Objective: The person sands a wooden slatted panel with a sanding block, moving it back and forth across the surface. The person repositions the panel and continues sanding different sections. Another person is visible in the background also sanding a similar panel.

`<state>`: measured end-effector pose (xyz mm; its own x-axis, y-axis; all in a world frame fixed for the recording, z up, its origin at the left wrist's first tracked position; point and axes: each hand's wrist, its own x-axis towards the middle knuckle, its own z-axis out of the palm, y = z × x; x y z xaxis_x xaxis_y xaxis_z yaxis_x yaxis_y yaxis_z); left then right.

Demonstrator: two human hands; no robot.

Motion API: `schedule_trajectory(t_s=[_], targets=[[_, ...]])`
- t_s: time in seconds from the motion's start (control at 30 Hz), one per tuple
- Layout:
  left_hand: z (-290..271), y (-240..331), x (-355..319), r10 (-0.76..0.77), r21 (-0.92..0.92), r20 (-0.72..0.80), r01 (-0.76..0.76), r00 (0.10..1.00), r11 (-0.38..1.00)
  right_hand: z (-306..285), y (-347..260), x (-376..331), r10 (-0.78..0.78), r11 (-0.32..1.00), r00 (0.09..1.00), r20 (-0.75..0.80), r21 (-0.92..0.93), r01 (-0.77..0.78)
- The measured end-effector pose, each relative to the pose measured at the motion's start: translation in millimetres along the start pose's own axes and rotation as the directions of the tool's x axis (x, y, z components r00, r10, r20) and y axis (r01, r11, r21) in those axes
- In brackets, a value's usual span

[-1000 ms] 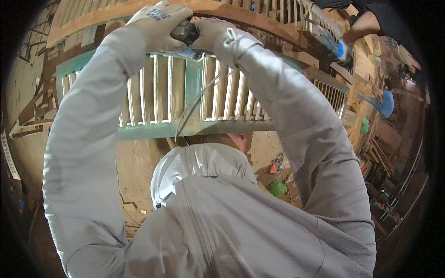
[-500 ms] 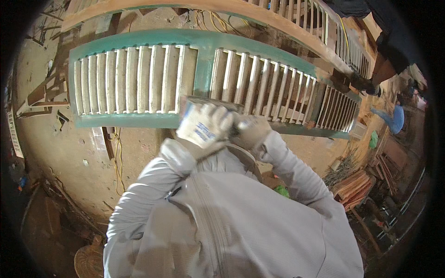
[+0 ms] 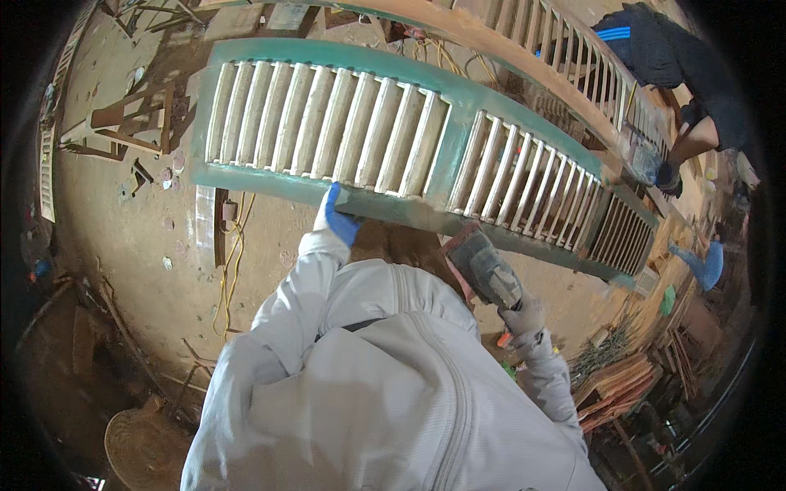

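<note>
A long louvered shutter [image 3: 454,155], its frame green and its slats worn whitish, stretches across in front of me. My left hand [image 3: 334,222], in a white glove with blue on it, is at the near rail, closed over its edge; some of its fingers are hidden. Lower right, beside that rail and apart from it, my gloved right hand [image 3: 526,317] is wrapped round the rear handle of a dark belt sander [image 3: 485,266]. The sander is tilted, with its reddish belt partly showing.
Behind lies another slatted wooden panel [image 3: 565,90], where a person in dark clothes [image 3: 667,69] bends over. Yellow cords [image 3: 236,270] run across the floor. A wooden trestle [image 3: 135,123] stands at left, a wood stack [image 3: 618,385] at right, a round woven item [image 3: 143,446] at lower left.
Both hands were together on the sander at the shutter's near rail. The left has let go and moved to the rail; the right has drawn the sander off, right and nearer me. My view has shifted.
</note>
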<state>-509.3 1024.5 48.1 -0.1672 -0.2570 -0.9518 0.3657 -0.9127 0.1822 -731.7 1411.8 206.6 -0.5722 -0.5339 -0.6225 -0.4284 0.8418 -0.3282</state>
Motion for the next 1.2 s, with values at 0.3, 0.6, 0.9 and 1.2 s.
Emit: schedule_trajectory(t_s=[0.3, 0.6, 0.9, 1.2], targets=[[7.5, 9.2, 41.2, -0.051, -0.140, 0.198, 0.080, 0.979, 0.987, 54.6, -35.5, -51.6, 0.234, 0.963, 0.967, -0.106, 0.166, -0.214], [-17.3, 18.1, 82.8, -0.129, -0.029, 0.274, 0.143, 0.953, 0.989, 20.2, -65.4, -48.7, 0.237, 0.971, 0.968, -0.079, 0.016, -0.237], [-27.2, 86.0, -46.1, -0.159, 0.743, 0.420, -0.238, 0.893, 0.625, -20.4, -132.9, 50.8, -0.135, 0.967, 0.965, 0.224, -0.181, 0.177], [76.2, 37.7, -164.2, -0.423, -0.113, 0.832, -0.638, 0.358, -0.762, 11.4, -244.6, 111.4, -0.363, 0.886, 0.903, 0.230, -0.214, 0.410]])
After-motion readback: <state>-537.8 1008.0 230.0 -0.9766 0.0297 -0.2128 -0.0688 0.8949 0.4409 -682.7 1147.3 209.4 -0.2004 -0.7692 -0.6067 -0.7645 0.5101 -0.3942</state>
